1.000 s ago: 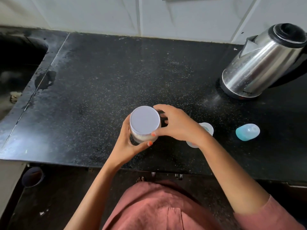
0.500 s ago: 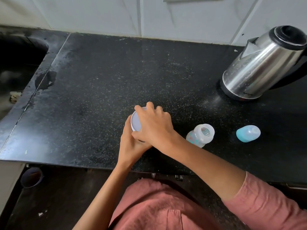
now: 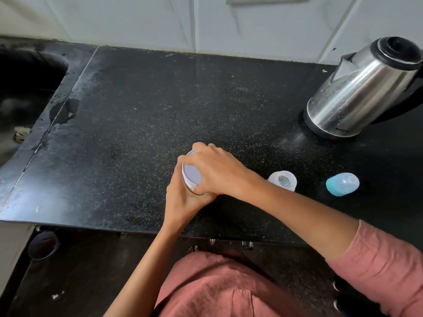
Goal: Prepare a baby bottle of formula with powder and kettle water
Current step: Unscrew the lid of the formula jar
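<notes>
At the counter's (image 3: 137,133) 6 o'clock edge the powder jar (image 3: 194,191) is gripped by the left hand (image 3: 183,202) and its lid (image 3: 191,173) clasped by the curled right hand (image 3: 217,171); opening is judged in hand, and a twist and lift are called for next.

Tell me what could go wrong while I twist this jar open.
1. The jar looks tilted in your left hand. If the lid pops free under your right hand grip, the contents may spill onto the counter.
2. The open bottle stands right beside your right forearm, so a sudden jerk could knock it over.
</notes>
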`<action>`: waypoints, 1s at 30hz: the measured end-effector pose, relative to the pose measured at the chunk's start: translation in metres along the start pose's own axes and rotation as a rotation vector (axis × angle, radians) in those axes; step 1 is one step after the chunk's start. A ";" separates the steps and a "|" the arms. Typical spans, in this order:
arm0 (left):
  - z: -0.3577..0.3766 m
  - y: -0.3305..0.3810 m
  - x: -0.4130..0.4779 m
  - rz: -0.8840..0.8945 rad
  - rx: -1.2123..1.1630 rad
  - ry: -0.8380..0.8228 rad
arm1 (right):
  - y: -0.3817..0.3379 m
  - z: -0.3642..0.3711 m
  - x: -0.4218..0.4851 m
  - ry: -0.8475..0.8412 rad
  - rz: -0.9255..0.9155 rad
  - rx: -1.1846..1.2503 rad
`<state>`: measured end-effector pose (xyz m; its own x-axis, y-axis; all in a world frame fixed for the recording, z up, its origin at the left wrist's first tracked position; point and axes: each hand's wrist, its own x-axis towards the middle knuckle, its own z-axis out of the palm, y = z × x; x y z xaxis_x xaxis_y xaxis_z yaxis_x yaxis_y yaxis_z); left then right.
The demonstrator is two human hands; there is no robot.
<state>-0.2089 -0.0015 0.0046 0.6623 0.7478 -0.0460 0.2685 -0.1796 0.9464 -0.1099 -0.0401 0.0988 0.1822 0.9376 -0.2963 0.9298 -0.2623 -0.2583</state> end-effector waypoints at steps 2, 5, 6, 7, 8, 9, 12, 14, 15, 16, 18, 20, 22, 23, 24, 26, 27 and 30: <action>0.000 -0.001 0.000 0.017 0.014 0.012 | 0.009 -0.008 0.001 -0.104 -0.150 0.011; 0.001 -0.001 0.000 0.072 0.047 0.003 | 0.021 -0.017 0.003 -0.258 -0.313 0.008; 0.001 -0.002 0.001 0.071 0.046 0.000 | 0.022 -0.017 0.004 -0.285 -0.321 0.000; 0.001 -0.002 0.001 0.065 0.040 -0.002 | 0.022 -0.017 0.003 -0.302 -0.304 0.001; 0.001 -0.003 0.001 0.056 0.028 -0.005 | 0.021 -0.016 0.003 -0.302 -0.265 0.029; 0.001 -0.003 0.001 0.046 0.007 -0.009 | 0.020 -0.016 0.002 -0.270 -0.208 0.087; 0.000 0.002 -0.002 0.026 -0.047 0.000 | 0.013 -0.016 -0.003 0.010 0.059 0.246; 0.001 0.003 -0.002 0.026 -0.042 0.001 | 0.007 -0.012 -0.004 0.105 0.200 0.121; 0.001 0.003 -0.002 0.023 -0.042 -0.004 | 0.004 -0.008 -0.004 0.101 0.228 0.048; 0.001 0.003 -0.002 0.016 -0.049 -0.010 | 0.001 -0.004 -0.004 0.093 0.238 0.004; 0.001 0.003 -0.001 0.005 -0.056 -0.018 | -0.002 0.000 -0.005 0.098 0.227 -0.007; 0.001 0.002 -0.001 0.002 -0.048 -0.022 | 0.000 0.000 -0.004 0.091 0.175 0.028; 0.001 -0.001 -0.001 0.010 -0.042 -0.024 | 0.001 -0.003 -0.004 0.036 0.084 0.032; 0.000 -0.003 0.000 0.012 -0.036 -0.024 | 0.002 -0.005 -0.004 0.006 0.032 0.027; 0.000 -0.004 0.000 0.018 -0.024 -0.022 | 0.003 -0.006 -0.004 -0.020 -0.022 0.020; 0.001 -0.003 0.000 0.025 -0.004 -0.014 | 0.008 -0.007 -0.001 -0.064 -0.125 0.017; 0.001 -0.003 -0.001 0.033 -0.010 -0.010 | 0.011 -0.007 0.000 -0.085 -0.157 0.041; 0.001 -0.001 -0.001 0.038 -0.042 -0.006 | 0.017 -0.009 -0.001 -0.128 -0.133 0.140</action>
<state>-0.2097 -0.0028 0.0040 0.6756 0.7372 -0.0118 0.2135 -0.1803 0.9602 -0.0916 -0.0437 0.1026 0.0107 0.9316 -0.3633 0.8876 -0.1762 -0.4255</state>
